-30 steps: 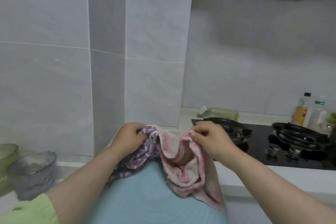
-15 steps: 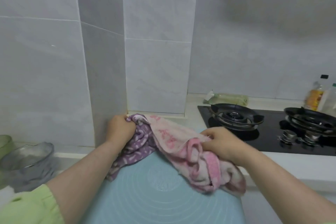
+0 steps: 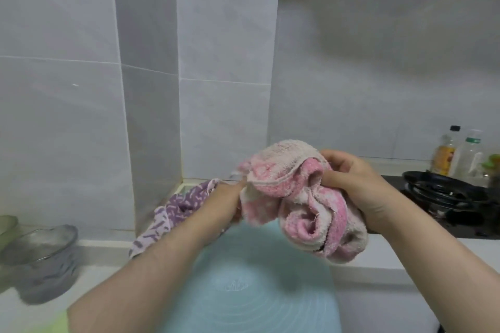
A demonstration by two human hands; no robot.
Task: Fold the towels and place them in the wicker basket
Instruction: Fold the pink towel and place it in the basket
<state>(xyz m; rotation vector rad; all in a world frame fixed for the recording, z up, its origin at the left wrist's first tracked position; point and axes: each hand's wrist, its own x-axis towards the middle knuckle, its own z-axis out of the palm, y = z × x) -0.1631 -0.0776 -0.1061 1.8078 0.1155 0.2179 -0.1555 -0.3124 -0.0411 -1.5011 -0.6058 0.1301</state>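
A crumpled pink-and-white towel [image 3: 295, 197] hangs bunched in the air above the light blue mat [image 3: 243, 286]. My right hand [image 3: 359, 186] grips its right side, fingers dug into the folds. My left hand [image 3: 224, 197] pinches the towel's left edge. A purple patterned towel [image 3: 173, 211] lies loose on the counter by the wall corner, behind my left forearm. No wicker basket is in view.
A glass bowl [image 3: 40, 257] stands on the counter at the left, with a green bowl [image 3: 6, 224] behind it. A black gas stove [image 3: 443, 192] lies at the right, with bottles [image 3: 457, 154] behind it. A tiled pillar [image 3: 189, 89] juts out straight ahead.
My left hand has let go of the purple towel and taken the pink towel's left edge. Both hands have lifted the pink towel off the mat and to the right.
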